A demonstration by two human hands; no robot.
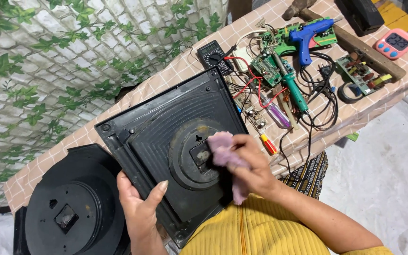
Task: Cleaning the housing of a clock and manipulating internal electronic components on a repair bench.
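A square black plastic panel with a round dusty recess in its middle rests tilted against the table edge and my lap. My left hand grips its lower left edge, thumb on the face. My right hand presses a pale purple cloth onto the round recess, covering part of the small square opening there.
A round black disc part lies at the lower left. On the checked tablecloth lie a multimeter, circuit boards, a blue glue gun, a green soldering iron, screwdrivers, tangled wires, a tape roll and a pink timer.
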